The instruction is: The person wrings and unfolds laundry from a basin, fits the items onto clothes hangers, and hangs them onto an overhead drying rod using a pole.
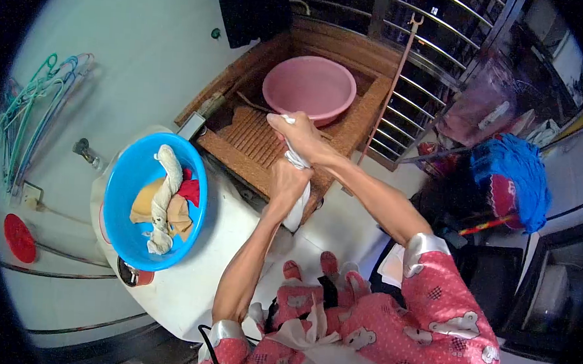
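A twisted white cloth (297,157) is gripped in both fists, over the front of the brown stone sink. My right hand (300,135) is closed around its upper part, with a bit of cloth showing above the fingers. Just below it, my left hand (287,182) is closed around the lower part. The loose end of the cloth hangs down beyond my left hand, past the sink's edge. Behind my hands are the ribbed washboard (254,135) of the sink and a pink basin (310,84) standing in it.
On the white surface (225,244) at left stands a blue basin (118,239) holding a twisted whitish cloth, with tan and red fabric. Hangers (45,110) hang on the left wall. A pole (392,82) leans by the window bars. A blue mop head (532,175) is at right.
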{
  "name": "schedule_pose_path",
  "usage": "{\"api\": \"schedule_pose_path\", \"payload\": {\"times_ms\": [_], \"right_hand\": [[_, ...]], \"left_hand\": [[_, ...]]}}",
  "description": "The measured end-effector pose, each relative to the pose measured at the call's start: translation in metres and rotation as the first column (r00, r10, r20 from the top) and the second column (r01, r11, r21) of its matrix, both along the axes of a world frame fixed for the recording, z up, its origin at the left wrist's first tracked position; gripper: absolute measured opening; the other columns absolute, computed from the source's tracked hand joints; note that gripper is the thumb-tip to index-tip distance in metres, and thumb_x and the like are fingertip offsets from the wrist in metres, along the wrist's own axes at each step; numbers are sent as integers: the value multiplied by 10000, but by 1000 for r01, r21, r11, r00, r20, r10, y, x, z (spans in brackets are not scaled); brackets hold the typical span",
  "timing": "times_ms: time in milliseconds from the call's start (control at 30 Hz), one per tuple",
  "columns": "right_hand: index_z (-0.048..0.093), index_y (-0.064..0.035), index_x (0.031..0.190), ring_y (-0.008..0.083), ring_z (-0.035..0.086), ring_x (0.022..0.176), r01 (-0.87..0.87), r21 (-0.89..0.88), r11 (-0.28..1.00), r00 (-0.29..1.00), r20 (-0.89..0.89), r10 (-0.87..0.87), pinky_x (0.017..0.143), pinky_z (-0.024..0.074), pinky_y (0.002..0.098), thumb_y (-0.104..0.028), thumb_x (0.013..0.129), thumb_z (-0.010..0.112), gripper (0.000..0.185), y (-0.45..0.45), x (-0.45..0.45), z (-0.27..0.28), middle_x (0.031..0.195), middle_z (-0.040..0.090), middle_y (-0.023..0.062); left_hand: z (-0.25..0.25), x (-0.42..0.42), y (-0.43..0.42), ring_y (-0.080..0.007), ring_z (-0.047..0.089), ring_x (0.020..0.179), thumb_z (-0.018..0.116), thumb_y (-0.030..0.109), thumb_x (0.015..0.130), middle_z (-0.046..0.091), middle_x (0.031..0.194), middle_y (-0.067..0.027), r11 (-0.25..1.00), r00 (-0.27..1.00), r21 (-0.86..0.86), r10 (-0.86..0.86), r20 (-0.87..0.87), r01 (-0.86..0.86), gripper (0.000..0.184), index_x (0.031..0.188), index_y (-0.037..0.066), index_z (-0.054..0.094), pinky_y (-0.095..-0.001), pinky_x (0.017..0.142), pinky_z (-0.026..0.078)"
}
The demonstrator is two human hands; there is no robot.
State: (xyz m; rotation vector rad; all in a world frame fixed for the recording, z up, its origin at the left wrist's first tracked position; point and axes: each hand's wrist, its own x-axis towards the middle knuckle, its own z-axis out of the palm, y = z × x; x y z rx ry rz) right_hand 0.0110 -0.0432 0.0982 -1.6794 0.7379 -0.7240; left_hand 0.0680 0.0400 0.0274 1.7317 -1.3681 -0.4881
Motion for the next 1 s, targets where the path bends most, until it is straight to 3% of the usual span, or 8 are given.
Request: {"api": "schedule_pose_path", "payload": {"times_ms": [200, 333, 467, 500, 600, 700, 833, 1000], "right_hand": [[520, 6, 555, 189, 493, 521, 250, 16, 968, 966, -67, -249, 535, 382, 375, -328, 793, 503, 410, -39, 20, -75, 536, 529, 87], [574, 20, 588, 241, 557, 557, 407, -63, 911, 894, -176, -412, 580, 421, 401, -323, 782, 522, 398, -50, 30, -116, 578, 583, 134], [582, 24, 573, 226, 583, 604, 465, 37, 884, 882, -109, -459, 614, 435, 386, -310, 762, 561, 384, -47, 30, -125, 559, 569, 145], [617, 11, 692, 209, 588, 624, 387, 235, 892, 915, -220, -339, 603, 458, 357, -335, 820, 544, 377, -54, 29, -131, 635, 600, 133], [606, 6, 891, 205, 611, 736, -130, 682, 720, 937, 323, -136, 671, 500, 340, -391, 909, 449, 427, -51, -1, -108, 810, 628, 128], [540, 16, 1052, 229, 606, 879, -175, 592, 786, 924, 376, -77, 802, 502, 373, -449, 945, 278, 544, -50, -43, -70, 996, 601, 144], [514, 20, 1110, 226, 581, 983, -116, 468, 876, 934, 351, -64, 876, 474, 366, -482, 940, 203, 614, -43, -100, -33, 1047, 583, 160], [494, 15, 1134, 219, 602, 936, -67, 371, 926, 917, 389, -90, 830, 495, 351, -456, 928, 341, 536, -29, -167, 7, 1001, 605, 134]], "left_hand": [[-76, 12, -34, -436, 592, 667, 537, 159, 691, 573, 682, -300, 998, 941, -28, 56, 333, -50, 265, 617, -86, 602, -481, 605, 474], [-81, 4, -38, -432, 597, 672, 547, 148, 690, 575, 695, -306, 983, 919, -3, 171, 354, -182, 242, 629, -76, 614, -481, 605, 480], [-81, 13, -40, -409, 605, 683, 586, 140, 676, 598, 726, -285, 991, 984, 113, 53, 168, -73, 220, 710, -75, 612, -448, 624, 487], [-89, 16, -40, -392, 612, 688, 600, 143, 676, 606, 735, -274, 997, 997, 68, 35, 74, -40, 232, 748, -77, 609, -434, 633, 489], [-42, 21, -19, -259, 611, 868, 616, 142, 748, 631, 941, -171, 987, 906, 113, -55, -419, 113, 336, 1015, -56, 570, -350, 764, 472], [-21, 23, 4, -221, 537, 1051, 557, 170, 874, 536, 1172, -103, 994, 513, 41, -15, -858, 99, 412, 1220, -29, 457, -330, 900, 418], [-2, 10, 9, -230, 489, 1120, 530, 308, 886, 476, 1236, -146, 983, 183, -176, -181, -966, 46, 540, 1259, -56, 387, -351, 951, 393], [32, -18, 6, -219, 499, 1113, 465, 338, 915, 492, 1218, -142, 964, 420, -201, -258, -870, 175, 523, 1253, -54, 396, -343, 942, 400]]}}
